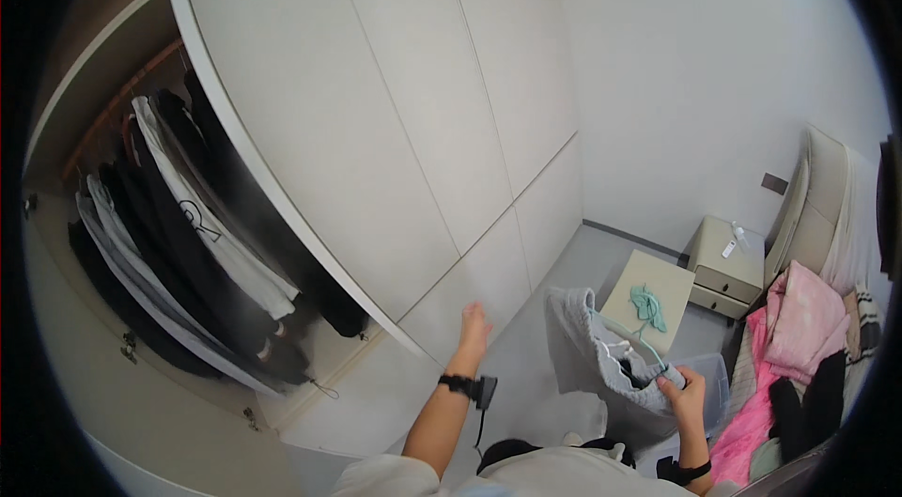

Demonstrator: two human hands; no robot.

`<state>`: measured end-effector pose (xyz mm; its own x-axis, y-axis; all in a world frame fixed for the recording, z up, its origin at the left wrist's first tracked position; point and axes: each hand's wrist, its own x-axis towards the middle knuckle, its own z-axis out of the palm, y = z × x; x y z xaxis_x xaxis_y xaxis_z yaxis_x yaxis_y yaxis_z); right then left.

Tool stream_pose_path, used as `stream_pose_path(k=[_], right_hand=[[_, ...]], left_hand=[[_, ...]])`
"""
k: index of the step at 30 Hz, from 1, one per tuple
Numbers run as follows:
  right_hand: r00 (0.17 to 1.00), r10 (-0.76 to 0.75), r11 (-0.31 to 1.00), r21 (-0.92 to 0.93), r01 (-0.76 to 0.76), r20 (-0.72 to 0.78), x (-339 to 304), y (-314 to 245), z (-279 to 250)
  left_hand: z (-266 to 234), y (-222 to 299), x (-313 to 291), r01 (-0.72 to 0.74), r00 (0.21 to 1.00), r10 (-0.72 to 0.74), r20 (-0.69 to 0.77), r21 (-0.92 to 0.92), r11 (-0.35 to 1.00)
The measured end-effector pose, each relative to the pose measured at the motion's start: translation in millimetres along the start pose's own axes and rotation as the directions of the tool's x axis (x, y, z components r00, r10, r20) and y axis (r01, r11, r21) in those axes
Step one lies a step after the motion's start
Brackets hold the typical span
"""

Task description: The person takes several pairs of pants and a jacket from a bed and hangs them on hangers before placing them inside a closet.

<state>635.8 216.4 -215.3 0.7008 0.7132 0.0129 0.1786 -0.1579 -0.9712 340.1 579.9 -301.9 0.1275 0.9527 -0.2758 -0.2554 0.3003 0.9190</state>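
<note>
My right hand (686, 392) is closed on the waistband of light grey sweatpants (575, 347), with the thumb on top. The sweatpants hang down from it, the waist opening facing up and a pale drawstring showing inside. A thin mint-green strip runs from the waistband toward a tangled mint-green bundle (648, 306) on a cream low table (631, 283); whether the two join I cannot tell. My left hand (475, 330) is held out in front of the white wardrobe doors (413, 121), fingers stretched away from me, holding nothing.
At left, an open wardrobe section holds several hanging clothes (197, 225) on a rail. A cream nightstand (725, 262) stands by the bed headboard (813, 206). Pink clothing (803, 318) and dark garments (808, 408) lie on the bed. A clear plastic bin (711, 380) sits beside it.
</note>
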Motion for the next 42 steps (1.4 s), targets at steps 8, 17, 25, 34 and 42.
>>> stream_pose_path(k=[8,17,25,34,42], right_hand=[[0.996,-0.024,0.988,0.157,0.011,0.08,85,-31,1],[0.996,0.084,0.993,-0.079,-0.084,0.004,124,-102,20],[0.995,-0.09,0.984,-0.156,0.083,-0.041,146,-115,52],[0.993,-0.045,0.983,-0.181,0.024,-0.108,135,-112,84],[0.994,-0.043,0.979,-0.202,0.021,-0.105,129,-117,82]], left_hand=[[-94,2,166,-0.043,0.884,-0.277,-0.377,-0.655,0.755],[-149,-22,285,-0.037,0.946,-0.176,-0.273,-0.629,0.776],[-9,-47,336,0.309,0.932,-0.341,-0.124,-0.225,0.924],[72,-89,330,0.47,0.882,-0.47,0.034,-0.001,0.882],[79,-109,327,0.512,0.854,-0.516,0.068,0.066,0.857]])
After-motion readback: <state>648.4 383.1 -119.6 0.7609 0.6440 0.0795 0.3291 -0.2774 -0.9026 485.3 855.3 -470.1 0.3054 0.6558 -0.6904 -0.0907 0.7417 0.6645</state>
